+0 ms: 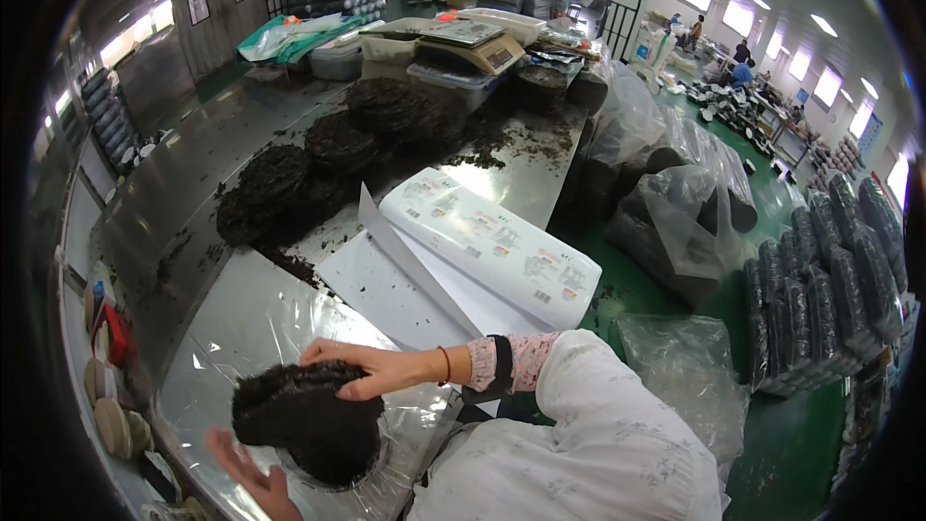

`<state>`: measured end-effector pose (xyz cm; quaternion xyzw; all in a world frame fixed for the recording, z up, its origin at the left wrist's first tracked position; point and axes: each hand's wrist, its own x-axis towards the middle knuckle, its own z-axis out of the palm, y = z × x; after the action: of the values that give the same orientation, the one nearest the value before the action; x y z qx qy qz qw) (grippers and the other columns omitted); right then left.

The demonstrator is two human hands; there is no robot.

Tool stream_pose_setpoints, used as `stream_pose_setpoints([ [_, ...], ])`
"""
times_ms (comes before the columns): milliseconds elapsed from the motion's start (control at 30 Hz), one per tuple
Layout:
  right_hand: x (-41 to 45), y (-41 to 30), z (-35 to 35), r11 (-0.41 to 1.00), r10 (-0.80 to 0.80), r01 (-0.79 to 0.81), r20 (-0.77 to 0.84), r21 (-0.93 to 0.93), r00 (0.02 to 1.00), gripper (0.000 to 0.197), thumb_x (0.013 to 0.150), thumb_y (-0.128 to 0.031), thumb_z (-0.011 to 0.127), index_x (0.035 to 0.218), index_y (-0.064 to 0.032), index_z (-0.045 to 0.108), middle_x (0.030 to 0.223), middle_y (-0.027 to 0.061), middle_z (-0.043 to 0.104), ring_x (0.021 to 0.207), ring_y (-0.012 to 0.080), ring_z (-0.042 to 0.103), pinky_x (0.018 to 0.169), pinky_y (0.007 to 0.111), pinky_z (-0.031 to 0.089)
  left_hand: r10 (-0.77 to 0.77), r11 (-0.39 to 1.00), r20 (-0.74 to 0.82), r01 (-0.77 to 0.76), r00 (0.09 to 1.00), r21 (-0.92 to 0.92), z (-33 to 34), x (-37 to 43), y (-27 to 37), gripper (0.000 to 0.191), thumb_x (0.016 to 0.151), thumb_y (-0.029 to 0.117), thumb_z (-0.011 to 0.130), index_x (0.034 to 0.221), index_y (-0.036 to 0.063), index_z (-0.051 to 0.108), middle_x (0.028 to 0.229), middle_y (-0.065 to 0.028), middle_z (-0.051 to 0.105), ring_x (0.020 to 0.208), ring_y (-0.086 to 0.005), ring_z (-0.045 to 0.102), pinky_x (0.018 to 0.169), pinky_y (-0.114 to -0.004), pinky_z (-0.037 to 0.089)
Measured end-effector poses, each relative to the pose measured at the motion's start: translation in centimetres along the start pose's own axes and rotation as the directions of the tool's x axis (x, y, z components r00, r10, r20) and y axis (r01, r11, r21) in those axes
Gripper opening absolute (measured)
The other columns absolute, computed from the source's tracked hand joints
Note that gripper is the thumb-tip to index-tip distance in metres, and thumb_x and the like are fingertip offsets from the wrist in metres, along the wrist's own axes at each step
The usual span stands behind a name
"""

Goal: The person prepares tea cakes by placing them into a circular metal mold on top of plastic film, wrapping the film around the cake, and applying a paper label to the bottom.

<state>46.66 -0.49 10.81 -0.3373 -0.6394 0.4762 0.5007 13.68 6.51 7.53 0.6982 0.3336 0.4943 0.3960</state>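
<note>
A dark, thin, round stack of what looks like dried seaweed [307, 405] lies on a sheet of clear plastic film [416, 441] at the near end of the metal table. My right hand [358, 369] grips its far edge, thumb on top, and part of the stack is folded or lifted towards the left. Below the stack's left side, my left hand [249, 474] is blurred, fingers apart, with nothing in it. Whether it touches the film cannot be told.
Piles of dark round cakes [271, 177] and loose crumbs lie further up the metal table. Beside them rest printed label sheets [492, 246]. A weighing scale [470, 51] stands on a plastic tub. Bagged dark rolls [673, 210] and wrapped packs [817, 282] stand at right.
</note>
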Motion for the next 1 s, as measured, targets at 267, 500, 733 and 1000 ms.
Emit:
stream_pose_setpoints([
  [267, -0.8, -0.1, -0.1, 1.0, 0.026, -0.026, -0.015, -0.008, 1.0, 0.088, 0.088, -0.037, 0.061, 0.163, -0.0093, 0.024, 0.151, 0.0257, 0.044, 0.141, 0.0345, 0.044, 0.118, 0.045, 0.035, -0.14, 0.945, 0.058, 0.151, 0.988, -0.291, 4.2, -0.7, -1.1, 0.102, 0.086, 0.019, 0.085, 0.164, 0.0067, 0.021, 0.155, -0.0186, 0.043, 0.137, -0.0321, 0.05, 0.118, -0.044, 0.037],
  [500, -1.5, 1.3, 0.4, 0.962, -0.164, 0.149, -0.047, -0.229, 0.985, 0.089, 0.089, -0.025, 0.061, 0.165, -0.0066, 0.019, 0.142, 0.0197, 0.045, 0.131, 0.034, 0.048, 0.116, 0.043, 0.035, -0.107, 0.992, 0.02, 0.108, 0.994, -0.073, 5.5, -0.7, 0.5, 0.109, 0.087, 0.037, 0.082, 0.167, 0.0165, 0.011, 0.168, -0.0167, 0.019, 0.147, -0.037, 0.036, 0.121, -0.05, 0.034],
  [733, -1.0, 1.5, 0.8, 0.937, -0.23, 0.199, -0.079, -0.286, 0.97, 0.091, 0.089, -0.026, 0.061, 0.166, -0.0066, 0.016, 0.134, 0.0185, 0.046, 0.123, 0.033, 0.049, 0.111, 0.041, 0.036, -0.049, 0.998, 0.005, 0.049, 0.999, -0.028, 5.5, -1.3, 0.5, 0.108, 0.089, 0.038, 0.08, 0.167, 0.011, 0.01, 0.171, -0.0155, 0.013, 0.15, -0.0369, 0.031, 0.122, -0.05, 0.03],
  [1000, -1.2, 0.1, 0.0, 0.927, -0.213, 0.174, -0.084, -0.333, 0.973, 0.096, 0.088, -0.028, 0.062, 0.167, -0.0068, 0.01, 0.132, 0.0186, 0.045, 0.12, 0.0326, 0.048, 0.11, 0.041, 0.035, -0.032, 0.992, -0.013, 0.031, 0.999, -0.119, 6.1, -1.3, 1.0, 0.116, 0.084, 0.021, 0.081, 0.167, 0.0097, 0.001, 0.165, -0.0214, 0.018, 0.146, -0.0367, 0.035, 0.12, -0.05, 0.033],
])
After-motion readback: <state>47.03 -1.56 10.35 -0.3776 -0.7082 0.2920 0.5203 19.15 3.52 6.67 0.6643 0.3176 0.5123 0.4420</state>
